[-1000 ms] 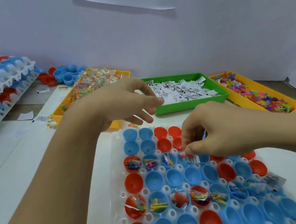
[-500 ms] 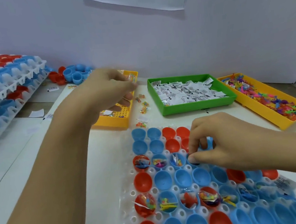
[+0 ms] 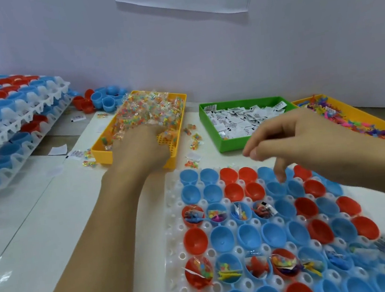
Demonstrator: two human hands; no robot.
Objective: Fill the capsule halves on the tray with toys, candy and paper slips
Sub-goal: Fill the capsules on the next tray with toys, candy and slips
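This looks like a small packing workshop. A white table (image 3: pixel 36 215) stands against a plain wall. Stacked trays of capsule halves (image 3: pixel 6 116) wait on the left, and sorting bins hold candy (image 3: pixel 148 112), paper slips (image 3: pixel 239 120) and tiny toys (image 3: pixel 354 119).

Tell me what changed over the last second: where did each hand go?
The left hand swung from above the green tray into the yellow candy tray; its fingers are hidden among the packets. The right hand let go of the paper slip, now in a blue half, and lifted off the capsule tray. Trays and filled halves stayed put.
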